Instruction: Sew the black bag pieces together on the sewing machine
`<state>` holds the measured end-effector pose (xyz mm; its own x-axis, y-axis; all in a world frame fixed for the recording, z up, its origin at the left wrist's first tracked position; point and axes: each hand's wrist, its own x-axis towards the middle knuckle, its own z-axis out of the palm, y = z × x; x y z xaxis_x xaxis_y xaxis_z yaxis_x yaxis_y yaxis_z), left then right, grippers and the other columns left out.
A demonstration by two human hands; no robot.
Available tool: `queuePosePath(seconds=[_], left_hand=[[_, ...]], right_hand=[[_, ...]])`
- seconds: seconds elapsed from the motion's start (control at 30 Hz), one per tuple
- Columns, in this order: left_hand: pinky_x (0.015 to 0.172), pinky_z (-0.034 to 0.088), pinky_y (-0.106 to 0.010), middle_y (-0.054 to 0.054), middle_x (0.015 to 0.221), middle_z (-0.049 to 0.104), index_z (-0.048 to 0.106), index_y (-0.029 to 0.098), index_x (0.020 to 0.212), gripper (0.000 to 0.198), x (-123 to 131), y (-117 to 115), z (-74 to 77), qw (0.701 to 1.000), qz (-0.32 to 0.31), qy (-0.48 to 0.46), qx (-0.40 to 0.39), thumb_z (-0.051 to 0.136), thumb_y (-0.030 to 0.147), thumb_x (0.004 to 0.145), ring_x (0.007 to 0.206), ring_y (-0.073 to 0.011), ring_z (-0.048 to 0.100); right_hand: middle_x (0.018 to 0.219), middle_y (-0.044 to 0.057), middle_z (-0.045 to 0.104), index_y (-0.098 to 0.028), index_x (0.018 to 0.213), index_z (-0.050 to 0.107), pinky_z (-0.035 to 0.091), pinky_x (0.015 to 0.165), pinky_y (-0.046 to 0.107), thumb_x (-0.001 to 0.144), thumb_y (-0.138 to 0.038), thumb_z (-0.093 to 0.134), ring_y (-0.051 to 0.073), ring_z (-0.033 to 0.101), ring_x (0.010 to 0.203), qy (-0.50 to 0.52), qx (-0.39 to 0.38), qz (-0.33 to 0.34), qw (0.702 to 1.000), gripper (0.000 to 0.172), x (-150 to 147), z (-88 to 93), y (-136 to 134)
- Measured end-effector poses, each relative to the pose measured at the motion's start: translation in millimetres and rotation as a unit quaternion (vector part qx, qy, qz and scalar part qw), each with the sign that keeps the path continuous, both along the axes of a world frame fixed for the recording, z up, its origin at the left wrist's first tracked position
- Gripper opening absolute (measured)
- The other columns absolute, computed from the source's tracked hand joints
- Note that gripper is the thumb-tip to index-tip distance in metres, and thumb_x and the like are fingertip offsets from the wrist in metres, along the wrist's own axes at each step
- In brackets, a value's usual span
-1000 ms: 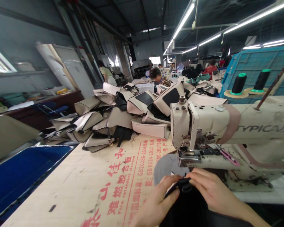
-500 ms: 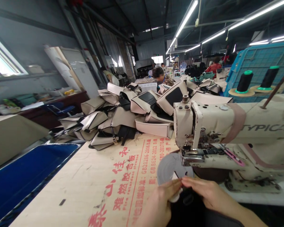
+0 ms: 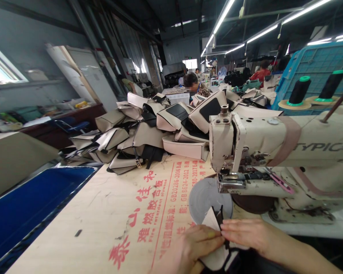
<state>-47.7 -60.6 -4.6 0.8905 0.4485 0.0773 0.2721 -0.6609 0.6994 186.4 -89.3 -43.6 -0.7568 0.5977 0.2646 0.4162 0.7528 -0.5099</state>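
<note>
In the head view, our left hand [image 3: 198,243] and right hand [image 3: 246,234] grip a cream panel with black edging [image 3: 212,221] at lower right of centre, its tip seen against a gray disc [image 3: 207,196]. We have a sewing machine [image 3: 257,140] at right and piled handbags [image 3: 145,134] mid-frame on the plywood tabletop [image 3: 103,224].

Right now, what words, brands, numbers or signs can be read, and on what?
"TYPICA", cut off: sewing machine
"泰山佳和": plywood board
"难燃胶合板": board
"Fire retardant plywood": board
"GB20286-2006": board
"GB 8624-2012": board
Board's other red print: too blurred to quote surely.
</note>
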Motion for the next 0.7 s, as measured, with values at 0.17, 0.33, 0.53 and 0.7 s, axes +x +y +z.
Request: queuePosePath(seconds=[0.17, 0.33, 0.53, 0.7], left_hand=[[0.092, 0.039, -0.030, -0.003, 0.114, 0.060, 0.052, 0.025, 0.118, 0.040, -0.8, -1.1, -10.1, 0.999, 0.006, 0.000, 0.054, 0.039, 0.010, 0.084, 0.102, -0.0161, 0.053], [0.090, 0.039, -0.029, -0.005, 0.113, 0.060, 0.050, 0.024, 0.119, 0.039, 2.8, 2.1, -0.9, 0.998, 0.004, -0.018, 0.059, 0.034, 0.010, 0.086, 0.102, -0.0153, 0.052], [0.087, 0.042, -0.024, -0.003, 0.107, 0.061, 0.054, 0.024, 0.111, 0.029, 6.2, 3.5, 6.5, 0.998, 0.026, -0.010, 0.048, 0.052, 0.032, 0.083, 0.098, -0.0151, 0.054], [0.077, 0.046, -0.022, -0.002, 0.093, 0.061, 0.050, 0.022, 0.101, 0.017, 11.6, -6.1, -17.9, 0.984, 0.162, -0.060, 0.043, 0.046, 0.018, 0.085, 0.085, -0.0123, 0.057]], right_hand=[[0.128, 0.007, 0.044, -0.017, 0.129, 0.038, 0.032, 0.103, 0.030, 0.088, -0.006, 0.034, 0.014, 0.037, 0.120, 0.015, -0.006, -0.026, 1.000, 0.043, 5.1, -3.2, -4.9], [0.125, 0.008, 0.047, -0.019, 0.128, 0.040, 0.032, 0.102, 0.034, 0.088, -0.007, 0.035, 0.016, 0.041, 0.117, -0.009, -0.001, -0.036, 0.999, 0.042, 7.3, 11.1, -3.3], [0.104, 0.005, 0.057, -0.019, 0.111, 0.050, 0.041, 0.084, 0.027, 0.093, -0.019, 0.035, 0.014, 0.050, 0.096, 0.023, -0.046, -0.050, 0.997, 0.024, 0.9, 16.7, -0.1], [0.095, 0.006, 0.057, -0.017, 0.105, 0.051, 0.042, 0.080, 0.025, 0.094, -0.018, 0.033, 0.013, 0.051, 0.089, 0.064, -0.059, -0.067, 0.994, 0.022, -3.8, 10.8, 1.1]])
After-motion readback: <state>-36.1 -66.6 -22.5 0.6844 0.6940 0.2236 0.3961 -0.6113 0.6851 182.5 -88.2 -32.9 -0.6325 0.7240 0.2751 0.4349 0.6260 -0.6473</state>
